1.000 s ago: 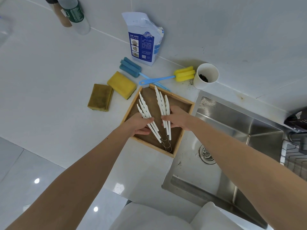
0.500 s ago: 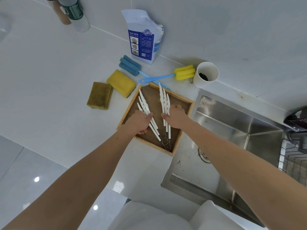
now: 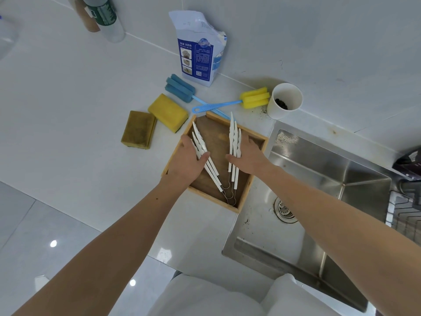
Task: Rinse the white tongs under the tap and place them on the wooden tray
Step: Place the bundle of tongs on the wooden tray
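The wooden tray [image 3: 257, 137] sits on the white counter just left of the sink. Two bundles of white tongs lie in it, spread in a V with their wire ends meeting near the tray's front corner. My left hand [image 3: 185, 164] lies on the left tongs [image 3: 198, 142], thumb across their handles. The right tongs [image 3: 234, 136] are under my right hand [image 3: 251, 157], pinched between thumb and flat fingers. Both bundles' tips point toward the wall.
The steel sink [image 3: 330, 165] with its drain [image 3: 284, 209] lies right of the tray; no tap shows. Behind the tray lie a yellow sponge [image 3: 167, 111], a brownish sponge [image 3: 137, 130], a blue brush [image 3: 180, 87] and a yellow brush [image 3: 254, 98]. A white cup [image 3: 284, 100] and a bag [image 3: 198, 49] stand nearby.
Both hands have slid further up the tray and flattened. The two tong bundles now lie wider apart at their tips and lower against the tray floor.
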